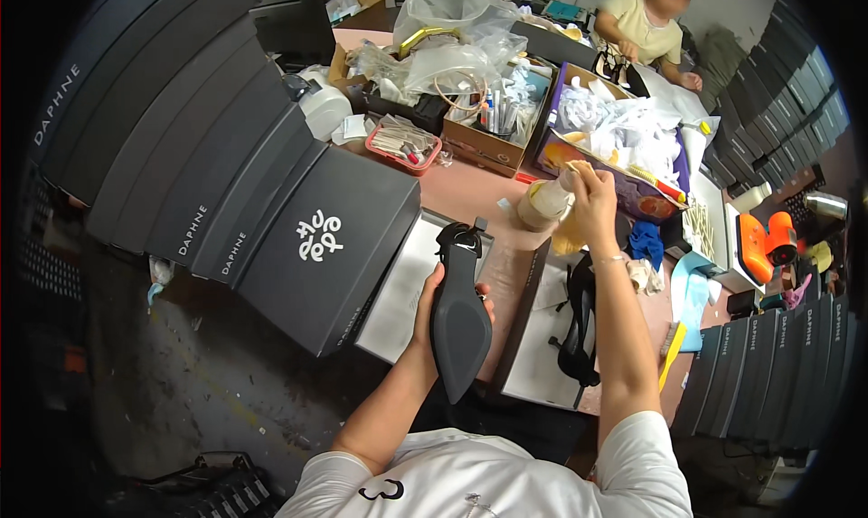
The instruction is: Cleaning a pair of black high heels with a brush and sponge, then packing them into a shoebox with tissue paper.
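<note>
My left hand (pixel 423 315) is wrapped round a black pointed shoe (pixel 461 333), its dark sole turned up and its strap end pointing away from me. My right hand (pixel 592 197) pinches closed at the mouth of a cloudy, pale bottle (pixel 542 203) on the table; what the fingers grip is not clear. A yellowish, soft-looking piece (pixel 568 238) shows just below that hand. Under my right forearm, a second black shoe (pixel 577 328) lies in an open shoebox (pixel 533 364) with a white inside. Another open white-lined box part (pixel 398 306) sits left of the held shoe.
Dark shoeboxes (pixel 334 238) are stacked along my left, and more (pixel 768 373) stand at the right. A pink basket of sticks (pixel 404 145), a carton of tools (pixel 488 138) and a purple box of white paper (pixel 615 138) line the back. A co-worker (pixel 646 30) sits beyond.
</note>
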{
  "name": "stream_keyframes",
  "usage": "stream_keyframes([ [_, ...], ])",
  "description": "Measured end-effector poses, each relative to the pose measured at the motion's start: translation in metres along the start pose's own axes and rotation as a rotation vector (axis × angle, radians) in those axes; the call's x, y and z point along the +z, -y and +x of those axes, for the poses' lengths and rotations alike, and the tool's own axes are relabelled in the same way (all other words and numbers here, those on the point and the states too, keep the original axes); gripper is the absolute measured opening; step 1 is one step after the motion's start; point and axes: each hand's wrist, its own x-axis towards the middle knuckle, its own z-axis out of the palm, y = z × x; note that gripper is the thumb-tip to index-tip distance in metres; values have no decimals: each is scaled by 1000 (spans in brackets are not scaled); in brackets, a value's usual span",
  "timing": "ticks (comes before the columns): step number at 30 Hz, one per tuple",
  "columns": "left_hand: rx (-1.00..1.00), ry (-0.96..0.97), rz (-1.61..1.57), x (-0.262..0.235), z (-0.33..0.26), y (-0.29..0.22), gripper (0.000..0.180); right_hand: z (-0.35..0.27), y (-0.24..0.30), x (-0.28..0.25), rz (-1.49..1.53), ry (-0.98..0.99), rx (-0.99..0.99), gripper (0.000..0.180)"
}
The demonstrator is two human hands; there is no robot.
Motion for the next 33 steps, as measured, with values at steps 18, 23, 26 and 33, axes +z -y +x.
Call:
stream_keyframes([
  [18,-227,285,67,-45,-19,56,55,-240,174,-90,50,442,-676,12],
  [23,-189,125,62,-43,-26,58,58,-212,164,-83,-41,367,-383,11],
  [26,-177,293,149,-42,-26,40,57,-261,175,-86,125,459,-558,11],
  [33,-201,285,11,-46,-23,37,59,-263,163,-81,-8,287,-419,10],
])
